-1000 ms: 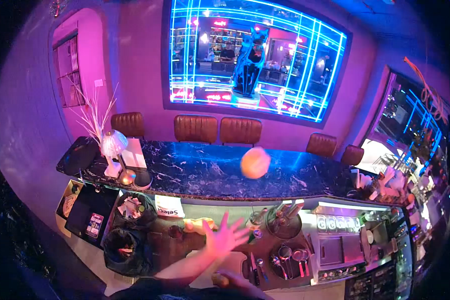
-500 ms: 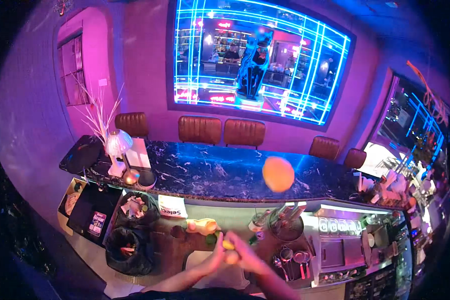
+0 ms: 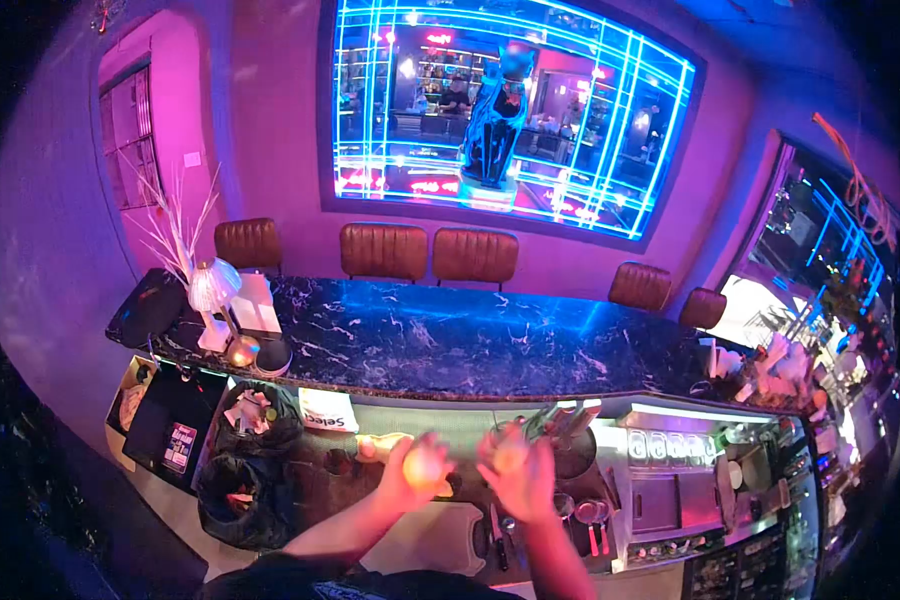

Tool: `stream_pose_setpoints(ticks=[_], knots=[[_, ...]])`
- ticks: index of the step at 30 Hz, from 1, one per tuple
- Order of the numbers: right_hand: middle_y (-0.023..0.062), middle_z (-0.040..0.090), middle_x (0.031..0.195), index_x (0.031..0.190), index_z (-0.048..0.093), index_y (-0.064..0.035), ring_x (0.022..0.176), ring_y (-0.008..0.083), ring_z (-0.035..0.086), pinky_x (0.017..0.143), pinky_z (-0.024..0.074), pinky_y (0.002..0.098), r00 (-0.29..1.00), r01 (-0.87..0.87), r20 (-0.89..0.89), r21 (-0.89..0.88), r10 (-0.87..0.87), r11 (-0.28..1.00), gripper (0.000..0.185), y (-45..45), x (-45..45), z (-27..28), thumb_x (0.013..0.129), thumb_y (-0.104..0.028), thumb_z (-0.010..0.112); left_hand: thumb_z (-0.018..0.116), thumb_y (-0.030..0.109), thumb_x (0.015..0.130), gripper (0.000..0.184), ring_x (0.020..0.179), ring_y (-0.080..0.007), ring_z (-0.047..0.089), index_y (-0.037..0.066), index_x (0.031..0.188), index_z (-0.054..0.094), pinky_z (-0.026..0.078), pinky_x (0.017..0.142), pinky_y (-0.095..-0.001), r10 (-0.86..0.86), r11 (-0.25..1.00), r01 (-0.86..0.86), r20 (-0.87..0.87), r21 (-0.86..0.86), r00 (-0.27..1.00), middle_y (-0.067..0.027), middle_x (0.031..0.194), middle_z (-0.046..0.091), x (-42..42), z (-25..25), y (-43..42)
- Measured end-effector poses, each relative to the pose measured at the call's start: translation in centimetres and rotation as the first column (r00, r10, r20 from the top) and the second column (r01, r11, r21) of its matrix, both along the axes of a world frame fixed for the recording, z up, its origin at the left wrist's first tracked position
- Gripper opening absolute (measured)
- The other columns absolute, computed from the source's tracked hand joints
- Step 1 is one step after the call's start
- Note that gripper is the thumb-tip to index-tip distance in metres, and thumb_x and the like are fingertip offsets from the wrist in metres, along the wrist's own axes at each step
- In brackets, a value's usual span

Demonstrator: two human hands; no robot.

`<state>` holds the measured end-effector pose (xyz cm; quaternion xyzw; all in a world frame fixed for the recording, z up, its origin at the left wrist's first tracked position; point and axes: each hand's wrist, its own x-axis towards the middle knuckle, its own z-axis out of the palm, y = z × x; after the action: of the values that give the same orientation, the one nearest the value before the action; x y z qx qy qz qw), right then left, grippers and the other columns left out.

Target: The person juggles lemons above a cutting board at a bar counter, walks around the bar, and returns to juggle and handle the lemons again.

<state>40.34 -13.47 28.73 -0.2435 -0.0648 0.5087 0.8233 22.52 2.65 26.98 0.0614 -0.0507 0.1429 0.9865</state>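
Observation:
My left hand [image 3: 406, 492] is raised over the counter, its fingers curled about a round yellow-orange fruit [image 3: 424, 470] that looks like a citrus. To its right, my right hand [image 3: 526, 482] is lifted too, fingers bent around another round yellowish fruit [image 3: 508, 459]. Motion smears both hands a little, so the exact grip is hard to make out. Beneath them lies a pale cutting board [image 3: 425, 535], with a dark-handled knife [image 3: 500, 545] at its right edge. Behind my left hand, a pale yellow-orange object [image 3: 378, 447] is partly hidden.
Black-lined bins [image 3: 240, 500] stand at left, near a white bag [image 3: 327, 410]. Strainers and other bar tools [image 3: 592, 515] lie right of the board. Glasses [image 3: 660, 445] line the right station. Beyond runs a black marble bar top [image 3: 440, 335] with a lamp [image 3: 214, 290].
The orange fruit that was in the air above the bar is no longer there. My hands, close together before around a yellow fruit, have moved apart and up. The view has shifted slightly.

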Motion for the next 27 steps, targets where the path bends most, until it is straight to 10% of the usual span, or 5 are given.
stream_pose_setpoints(ticks=[5,10,13,18,27], knots=[[0.0129,0.047,0.141,0.137,0.051,-0.0020,0.135,0.0253,0.045,0.115,0.0361,0.0394,0.021,-0.098,0.913,-0.403,0.407,0.910,0.069,2.0,-3.0,-2.6,0.073,-0.016,0.074,0.042,0.044,0.106,0.050,0.123,-0.0285,0.059,0.014,0.146,0.041,0.051,0.100,-0.0468,0.339,0.843,-0.095,-0.386,0.530,0.858,-0.0132,0.137,0.055,-4.0,-9.4,-5.4],[0.0028,0.062,0.092,0.107,0.060,-0.0058,0.085,0.0181,0.063,0.074,0.0520,0.0289,0.857,-0.421,0.201,-0.255,0.474,0.870,0.030,-2.5,-6.2,-17.4,0.090,-0.030,0.068,0.034,0.056,0.106,0.077,0.148,-0.0284,0.031,0.014,0.163,0.004,0.029,0.120,-0.0408,0.753,-0.124,-0.039,0.119,0.992,0.647,-0.0186,0.166,0.016,5.6,-13.6,-0.9],[0.0048,0.063,0.088,0.099,0.058,-0.0075,0.079,0.0201,0.063,0.066,0.0520,0.0290,0.932,-0.363,-0.134,-0.285,0.338,0.887,0.031,-3.8,-4.4,-20.5,0.098,-0.038,0.060,0.047,0.056,0.101,0.067,0.140,-0.0257,0.042,0.026,0.157,0.025,0.039,0.110,-0.0399,0.279,0.923,-0.297,0.107,0.244,0.954,-0.0122,0.158,0.031,9.7,5.7,3.0],[0.0059,0.065,0.093,0.104,0.058,-0.0143,0.090,0.0254,0.066,0.064,0.0526,0.0348,0.946,-0.323,-0.076,-0.264,0.314,0.909,0.025,-2.3,-1.7,-16.9,0.099,-0.039,0.056,0.062,0.045,0.095,0.029,0.065,-0.0066,0.056,0.023,0.113,0.058,0.042,0.049,-0.0162,0.303,0.865,-0.251,-0.054,0.434,0.951,-0.0002,0.097,0.065,7.3,7.0,7.8],[0.0155,0.062,0.127,0.141,0.049,-0.0093,0.120,0.0216,0.060,0.092,0.0544,0.0384,0.787,-0.341,0.493,-0.154,0.371,0.927,0.051,3.1,-5.4,-2.7,0.097,-0.030,0.062,0.038,0.052,0.106,0.062,0.125,-0.0239,0.054,0.009,0.151,0.037,0.046,0.105,-0.0373,0.677,0.385,-0.189,-0.137,0.903,0.723,-0.0127,0.143,0.047,-1.8,-9.9,-4.5]])
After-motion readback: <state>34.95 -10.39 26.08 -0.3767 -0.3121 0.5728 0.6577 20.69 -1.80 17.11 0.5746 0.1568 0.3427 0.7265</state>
